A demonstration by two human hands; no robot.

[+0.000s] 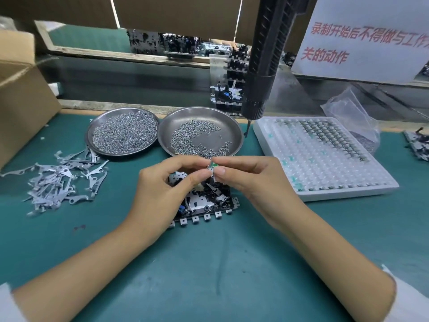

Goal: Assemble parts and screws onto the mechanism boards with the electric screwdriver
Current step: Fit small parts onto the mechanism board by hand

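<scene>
While both hands pinch a small green part (211,166) over the board (204,201) at counter centre, left hand (162,189) and right hand (246,180) likely orienting it for seating, screws (197,140) ready at twelve o'clock, screwdriver (264,66) hanging at one o'clock.

I count two hands, the left hand (162,182) and the right hand (250,180), two steel dishes (92,133) (236,133) of screws, one mechanism board (209,203), one electric screwdriver (267,54), one white tray (325,194), one cardboard box (21,101), one paper sign (362,38).
</scene>
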